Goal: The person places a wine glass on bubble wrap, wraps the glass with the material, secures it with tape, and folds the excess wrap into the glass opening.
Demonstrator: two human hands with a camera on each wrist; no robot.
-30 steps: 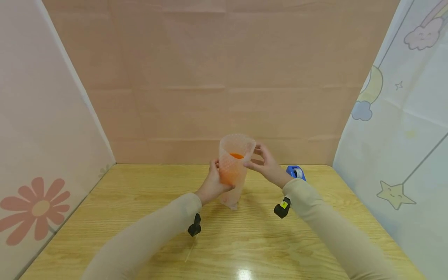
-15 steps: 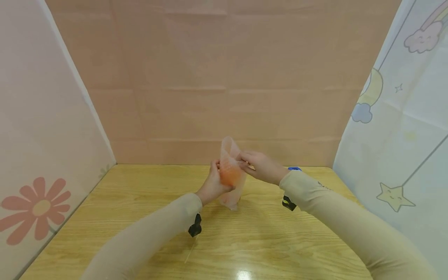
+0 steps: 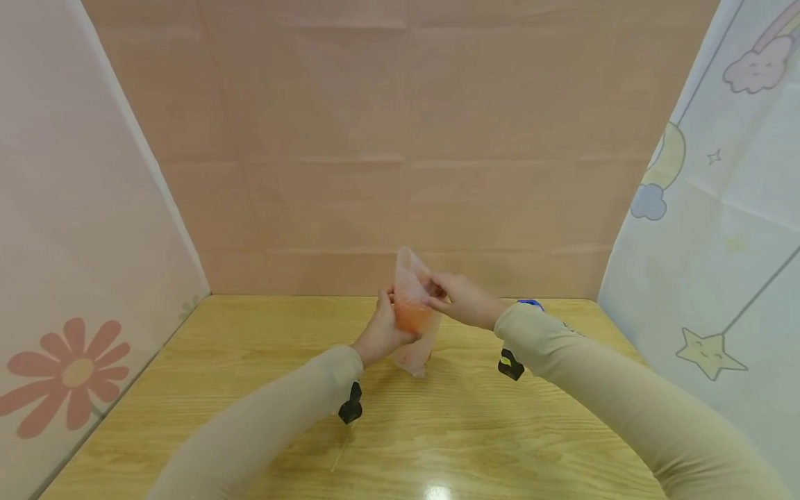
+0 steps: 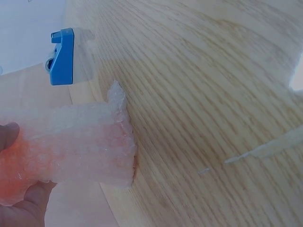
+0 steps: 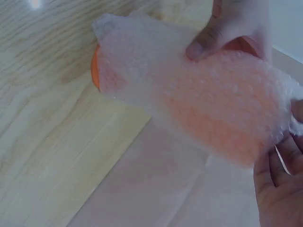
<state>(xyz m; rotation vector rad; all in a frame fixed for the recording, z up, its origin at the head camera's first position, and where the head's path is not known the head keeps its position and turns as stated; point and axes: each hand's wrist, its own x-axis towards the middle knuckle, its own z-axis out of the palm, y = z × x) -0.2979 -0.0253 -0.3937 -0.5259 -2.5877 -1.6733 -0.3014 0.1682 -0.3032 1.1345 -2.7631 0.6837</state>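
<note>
A sleeve of translucent bubble wrap (image 3: 406,281) surrounds an orange object, standing tilted over the wooden table. The orange object's edge (image 5: 95,70) peeks out at the wrap's lower end in the right wrist view; the rest shows only as a blurred glow, so its kind is hidden. My left hand (image 3: 380,335) grips the wrapped body around its middle, thumb (image 5: 203,45) on the near face. With its fingers at the upper opening, my right hand (image 3: 465,302) pinches the rim of the wrap and bends it inward. The wrap's lower end (image 4: 120,146) is close over the tabletop.
A blue tape dispenser (image 4: 64,59) stands at the table's back right, partly hidden behind the right sleeve (image 3: 562,347) in the head view. A thin pale strip (image 4: 270,149) lies on the table near the left wrist. Fabric walls (image 3: 400,139) enclose the back and sides.
My right hand has moved left and pressed the wide-open top of the wrap inward, narrowing it. The orange top inside is now covered. My left hand keeps its hold.
</note>
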